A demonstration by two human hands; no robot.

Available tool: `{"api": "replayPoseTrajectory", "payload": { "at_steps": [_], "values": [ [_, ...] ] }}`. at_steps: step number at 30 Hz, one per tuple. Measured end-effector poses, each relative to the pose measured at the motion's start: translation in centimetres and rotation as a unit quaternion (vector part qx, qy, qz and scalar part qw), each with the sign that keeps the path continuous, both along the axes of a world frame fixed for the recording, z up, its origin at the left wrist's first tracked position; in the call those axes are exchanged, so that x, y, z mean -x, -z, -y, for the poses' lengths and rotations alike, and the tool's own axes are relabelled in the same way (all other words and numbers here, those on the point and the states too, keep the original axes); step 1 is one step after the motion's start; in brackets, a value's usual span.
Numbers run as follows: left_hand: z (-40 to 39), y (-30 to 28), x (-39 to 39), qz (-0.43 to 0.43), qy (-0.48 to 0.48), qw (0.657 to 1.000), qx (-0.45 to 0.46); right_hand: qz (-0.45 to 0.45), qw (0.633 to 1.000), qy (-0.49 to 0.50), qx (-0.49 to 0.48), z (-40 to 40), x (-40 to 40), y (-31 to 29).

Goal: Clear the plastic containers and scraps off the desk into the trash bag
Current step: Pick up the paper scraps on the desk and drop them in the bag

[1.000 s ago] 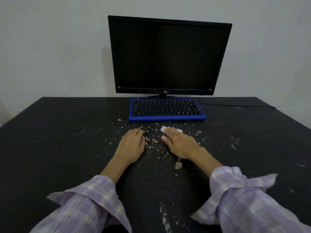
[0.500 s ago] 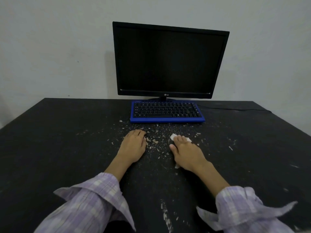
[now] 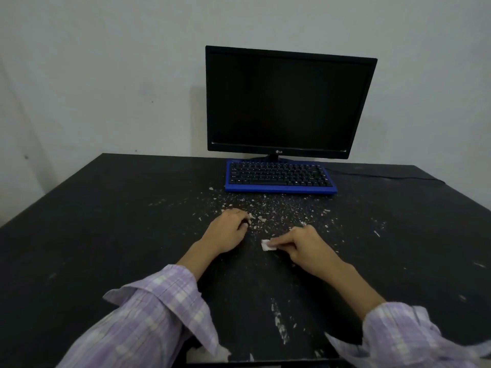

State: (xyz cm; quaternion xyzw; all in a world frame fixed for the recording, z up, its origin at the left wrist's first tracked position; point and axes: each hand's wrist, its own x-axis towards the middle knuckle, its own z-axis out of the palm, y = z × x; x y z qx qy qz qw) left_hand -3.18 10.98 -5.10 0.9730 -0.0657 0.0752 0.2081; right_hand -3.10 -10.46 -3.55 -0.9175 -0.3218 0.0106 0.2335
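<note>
One monitor [image 3: 289, 102], one keyboard [image 3: 280, 179], one desk [image 3: 106, 235], two hands, one white scrap [image 3: 267, 246], countless crumbs [image 3: 279, 208].

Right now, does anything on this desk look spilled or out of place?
Yes. Pale crumbs and scraps lie scattered over the black desk in front of the blue keyboard. The right hand presses a small white piece onto them.

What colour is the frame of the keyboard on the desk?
Bright blue around black keys: the keyboard shows best in the head view, in front of the monitor.

txt: "LG" | on: monitor [image 3: 284, 102] btm bezel, ctr
</note>
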Motion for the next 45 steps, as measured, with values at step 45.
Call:
{"api": "replayPoseTrajectory", "payload": {
  "at_steps": [45],
  "values": [
    [-11.1, -0.1, 35.4, 0.209, -0.262, 0.897, 0.288, -0.368, 0.876, -0.181, -0.253, -21.0, 24.7, 0.1]
  ]
}}
